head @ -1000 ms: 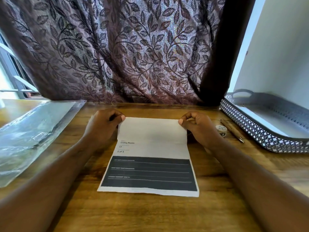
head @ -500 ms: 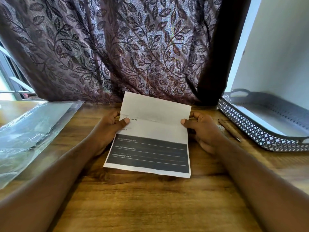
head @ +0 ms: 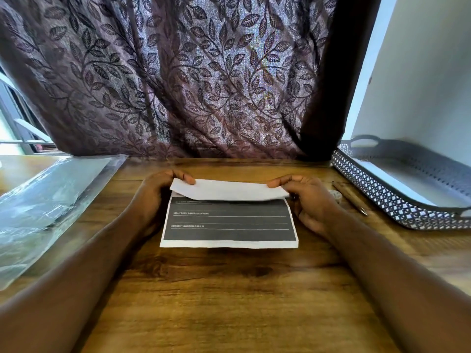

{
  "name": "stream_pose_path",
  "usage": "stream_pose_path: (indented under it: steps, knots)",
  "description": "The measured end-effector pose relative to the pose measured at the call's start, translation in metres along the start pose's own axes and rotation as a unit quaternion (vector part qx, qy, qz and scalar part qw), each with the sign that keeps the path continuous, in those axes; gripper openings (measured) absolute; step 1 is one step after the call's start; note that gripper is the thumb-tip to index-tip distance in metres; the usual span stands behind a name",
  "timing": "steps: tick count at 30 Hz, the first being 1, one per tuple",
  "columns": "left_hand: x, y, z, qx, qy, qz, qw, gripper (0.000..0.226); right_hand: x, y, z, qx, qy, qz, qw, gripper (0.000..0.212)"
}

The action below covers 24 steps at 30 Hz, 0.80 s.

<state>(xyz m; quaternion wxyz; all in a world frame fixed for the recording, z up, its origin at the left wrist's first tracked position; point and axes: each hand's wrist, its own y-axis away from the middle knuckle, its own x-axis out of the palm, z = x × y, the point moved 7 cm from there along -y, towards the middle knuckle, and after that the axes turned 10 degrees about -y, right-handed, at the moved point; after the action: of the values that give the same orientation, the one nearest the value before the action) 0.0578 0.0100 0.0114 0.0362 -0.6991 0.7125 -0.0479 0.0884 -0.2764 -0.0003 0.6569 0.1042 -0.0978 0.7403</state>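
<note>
A printed sheet of paper (head: 229, 220) lies on the wooden table (head: 229, 289), white at the top with a dark block of form lines below. Its far part is folded over toward me and covers the top of the dark block. My left hand (head: 155, 197) pinches the folded flap at its left corner. My right hand (head: 305, 200) pinches the flap at its right corner. The white header text is hidden under the fold.
A clear plastic sleeve (head: 51, 200) lies at the left. A grey perforated tray (head: 397, 205) with handles stands at the right against a white wall. A pen (head: 350, 198) and a small round cap (head: 335, 194) lie beside the tray. A leaf-patterned curtain (head: 191, 77) hangs behind the table.
The sheet's far edge was lifted upright and has now been brought down toward me, folding over the dark block. Both hands moved with it.
</note>
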Motion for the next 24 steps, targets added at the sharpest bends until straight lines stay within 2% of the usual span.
stream_pose_path:
  steps: [3,6,7,9,10,12,15,16,19,20,21,24]
  knots:
    - [0.0,0.0,0.003,0.01,-0.008,0.001,1.0,0.034,0.0,0.0,-0.002,0.014,-0.019,-0.009,1.0,0.031]
    - [-0.002,-0.005,0.004,0.042,-0.046,-0.014,0.998,0.022,-0.002,-0.001,-0.002,-0.013,0.046,-0.014,0.999,0.01]
    - [-0.001,-0.006,0.004,0.046,-0.055,-0.013,0.997,0.015,-0.002,-0.001,-0.001,-0.023,0.06,-0.015,0.998,0.016]
    - [0.0,-0.009,0.008,0.044,-0.096,-0.008,0.994,0.03,-0.002,0.001,0.001,-0.035,0.081,-0.03,0.996,0.026]
    - [0.0,-0.009,0.009,0.047,-0.135,-0.009,0.99,0.038,-0.002,0.002,0.004,-0.045,0.1,-0.039,0.993,0.027]
    - [0.0,-0.008,0.007,0.064,-0.221,-0.019,0.973,0.036,-0.002,0.004,0.01,-0.075,0.179,-0.051,0.98,0.025]
    - [0.0,-0.007,-0.001,0.098,-0.313,-0.042,0.944,0.018,0.005,0.008,0.021,-0.147,0.33,-0.056,0.931,0.019]
    - [0.002,-0.005,-0.003,0.109,-0.329,-0.046,0.937,0.014,0.011,0.01,0.026,-0.178,0.389,-0.059,0.902,0.018]
    - [0.008,-0.001,-0.008,0.137,-0.368,-0.061,0.918,0.008,0.034,0.016,0.03,-0.252,0.56,-0.053,0.787,0.018]
    - [0.011,0.001,-0.009,0.145,-0.382,-0.061,0.911,0.007,0.044,0.019,0.028,-0.262,0.59,-0.038,0.763,0.021]
    - [0.017,0.003,-0.01,0.157,-0.394,-0.055,0.904,0.006,0.053,0.022,0.026,-0.266,0.604,-0.017,0.751,0.023]
    - [0.032,0.009,-0.014,0.196,-0.421,-0.036,0.885,0.009,0.079,0.032,0.019,-0.272,0.598,0.054,0.752,0.023]
